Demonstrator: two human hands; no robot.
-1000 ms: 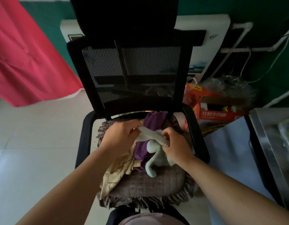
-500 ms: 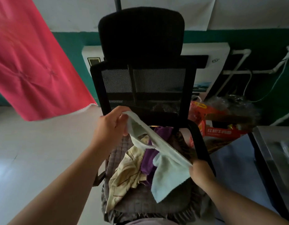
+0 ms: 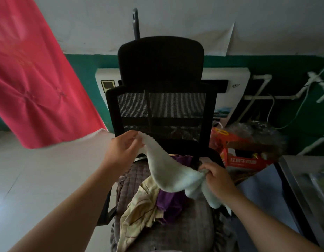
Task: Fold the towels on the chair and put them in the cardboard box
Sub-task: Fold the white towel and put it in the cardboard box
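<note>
A pale mint towel (image 3: 168,171) hangs stretched between my two hands above the seat of the black mesh office chair (image 3: 161,106). My left hand (image 3: 123,150) pinches one corner high up, near the chair's back. My right hand (image 3: 217,177) grips the bunched other end lower, at the right side of the seat. On the quilted grey seat cushion (image 3: 190,231) lie a purple towel (image 3: 170,202) and a cream patterned towel (image 3: 139,211), both crumpled. An open red cardboard box (image 3: 243,160) stands right of the chair.
A pink cloth (image 3: 33,79) hangs at the left. A white appliance (image 3: 230,84) stands against the green wall behind the chair. Crumpled plastic wrap (image 3: 255,131) sits on the red box. A metal counter edge (image 3: 299,188) runs along the right, with pale tiled floor (image 3: 39,179) at left.
The pale towel was lifted off the pile and drawn out between my hands. Since half a second ago my right hand has gathered its end into a bunch. The view tilted upward.
</note>
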